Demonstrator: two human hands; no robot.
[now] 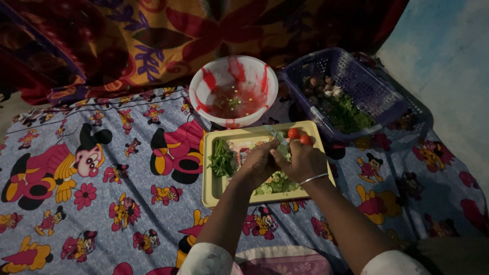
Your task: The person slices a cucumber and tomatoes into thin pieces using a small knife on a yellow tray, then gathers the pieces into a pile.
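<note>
A pale yellow rectangular tray (211,191) lies on a cartoon-print cloth. On it are chopped green pieces (277,182), a bunch of leafy greens (221,159) and two small red tomatoes (299,136). My left hand (257,165) and my right hand (301,159) are held close together over the tray's middle. Both are closed around a pale green vegetable (281,149). A thin blade-like thing (275,134) sticks up between them; which hand grips it I cannot tell. A silver bangle (313,179) is on my right wrist.
A white bowl with red streaks (233,91) holding liquid and bits stands behind the tray. A purple plastic basket (351,91) with greens and small round vegetables sits at the back right. Patterned fabric (153,35) lies at the back; a blue wall (448,61) is on the right.
</note>
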